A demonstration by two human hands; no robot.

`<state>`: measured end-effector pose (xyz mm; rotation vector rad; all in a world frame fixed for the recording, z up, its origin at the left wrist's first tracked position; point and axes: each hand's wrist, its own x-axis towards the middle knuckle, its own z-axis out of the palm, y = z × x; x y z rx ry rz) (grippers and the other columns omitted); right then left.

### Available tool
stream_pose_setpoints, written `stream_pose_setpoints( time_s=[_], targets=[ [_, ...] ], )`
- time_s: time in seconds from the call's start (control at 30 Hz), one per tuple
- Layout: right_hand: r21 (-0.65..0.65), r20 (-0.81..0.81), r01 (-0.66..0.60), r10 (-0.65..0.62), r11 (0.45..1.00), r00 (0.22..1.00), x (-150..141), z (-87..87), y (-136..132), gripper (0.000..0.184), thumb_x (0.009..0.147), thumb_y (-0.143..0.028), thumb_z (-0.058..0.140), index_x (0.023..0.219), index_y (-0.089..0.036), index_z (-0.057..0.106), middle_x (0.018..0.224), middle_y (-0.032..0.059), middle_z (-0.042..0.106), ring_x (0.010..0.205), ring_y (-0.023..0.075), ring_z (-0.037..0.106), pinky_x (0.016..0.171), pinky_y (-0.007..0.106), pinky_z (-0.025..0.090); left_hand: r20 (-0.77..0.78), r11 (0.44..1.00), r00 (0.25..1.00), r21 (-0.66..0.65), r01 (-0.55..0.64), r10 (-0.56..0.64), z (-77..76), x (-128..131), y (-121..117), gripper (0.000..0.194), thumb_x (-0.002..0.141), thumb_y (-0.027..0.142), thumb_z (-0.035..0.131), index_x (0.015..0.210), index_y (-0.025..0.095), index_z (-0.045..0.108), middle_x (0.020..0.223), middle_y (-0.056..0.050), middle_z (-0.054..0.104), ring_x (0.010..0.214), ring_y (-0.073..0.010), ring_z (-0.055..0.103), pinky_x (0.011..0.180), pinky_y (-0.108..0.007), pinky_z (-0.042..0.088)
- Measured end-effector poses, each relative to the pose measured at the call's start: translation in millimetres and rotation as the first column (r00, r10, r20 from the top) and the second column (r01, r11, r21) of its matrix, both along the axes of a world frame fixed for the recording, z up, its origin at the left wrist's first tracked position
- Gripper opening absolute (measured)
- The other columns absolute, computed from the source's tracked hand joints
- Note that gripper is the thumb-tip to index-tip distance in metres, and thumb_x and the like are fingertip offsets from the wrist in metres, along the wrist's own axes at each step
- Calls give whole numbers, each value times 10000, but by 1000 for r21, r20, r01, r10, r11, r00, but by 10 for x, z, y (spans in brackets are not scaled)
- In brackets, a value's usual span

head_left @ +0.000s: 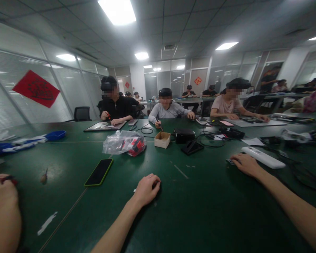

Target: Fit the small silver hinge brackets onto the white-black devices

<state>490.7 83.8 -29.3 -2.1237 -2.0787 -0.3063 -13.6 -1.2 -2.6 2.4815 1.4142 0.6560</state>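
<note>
My left hand (147, 189) rests on the green table (189, 211), fingers curled down and close together. What lies under its fingers, if anything, is hidden. A small white scrap (134, 190) shows at its left edge. Farther right, my right hand (243, 164) reaches forward with its fingers over a small flat grey piece (229, 161), mostly covered. Just beyond that hand lies a long white plastic case (263, 157). A phone with a yellow-green edge (99, 172) lies left of my left hand.
A co-worker's hand (2, 193) holds something red and dark at far left. Mid-table are a plastic bag with red items (129, 142), a small open box (162, 140), a black box (184, 135) and a black stand (192, 147). Cables (302, 172) run right. Several people sit opposite.
</note>
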Motion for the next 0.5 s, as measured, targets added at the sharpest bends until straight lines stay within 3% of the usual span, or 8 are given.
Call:
stream_pose_setpoints(
  time_s=[0.2, 0.37, 0.5],
  targets=[
    [-69, -8, 0, 0, 998, 1000, 0, 25, -4, 318, 871, -270, 398, 1107, -188, 595, 1118, 113, 625, 1019, 276, 558, 806, 367, 447, -10, 1000, 1000, -6, 3, -3, 15, 2, -4, 164, 846, 209, 446, 879, 193, 607, 829, -33, 599, 745, -159, 546, 685, -265, 411],
    [-76, -24, 3, -5, 997, 1000, 1, 36, -11, 255, 859, -281, 402, 993, -186, 597, 1010, 111, 642, 923, 264, 581, 734, 350, 452, -12, 1000, 1000, -5, 6, -6, 8, -2, -1, 158, 847, 208, 451, 880, 193, 605, 831, -29, 598, 746, -155, 547, 684, -259, 407],
    [-78, -20, -19, 18, 997, 1000, 5, 15, -3, 310, 868, -283, 359, 1011, -192, 618, 1053, 107, 637, 982, 269, 558, 798, 377, 438, -9, 1000, 1000, 6, 15, -15, -9, 0, 7, 154, 842, 196, 454, 864, 189, 606, 805, -28, 598, 746, -155, 550, 695, -257, 404]
  ],
)
